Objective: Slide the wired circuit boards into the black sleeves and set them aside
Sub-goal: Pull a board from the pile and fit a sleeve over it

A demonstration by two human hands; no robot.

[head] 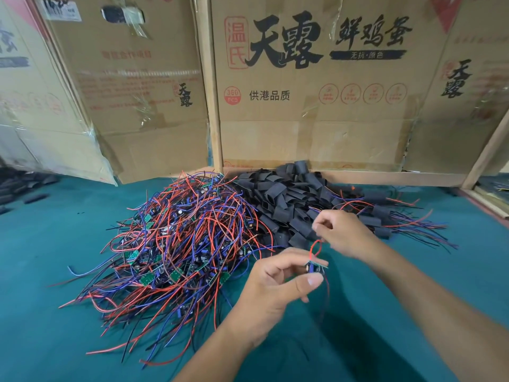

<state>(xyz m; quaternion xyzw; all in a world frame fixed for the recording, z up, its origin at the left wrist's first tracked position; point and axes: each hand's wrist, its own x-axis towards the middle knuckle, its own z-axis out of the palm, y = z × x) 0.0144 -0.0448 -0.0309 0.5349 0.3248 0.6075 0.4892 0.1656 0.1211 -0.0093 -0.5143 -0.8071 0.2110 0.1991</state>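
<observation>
A big tangle of small green circuit boards with red, blue and black wires [181,244] lies on the green table. Behind and right of it sits a heap of empty black sleeves [286,197]. Several sleeved boards [382,219] with wires trailing right lie at the far right. My left hand [275,288] pinches one small circuit board [315,267] between thumb and fingers, above the table. My right hand [344,235] pinches that board's red wires [316,248], which loop up from the board. More of its wires hang down below my left thumb.
Cardboard box walls [303,106] with printed characters stand along the back of the green table [55,312]. A wooden frame edge [490,205] runs at the right. A few more black sleeves [24,186] lie at the far left.
</observation>
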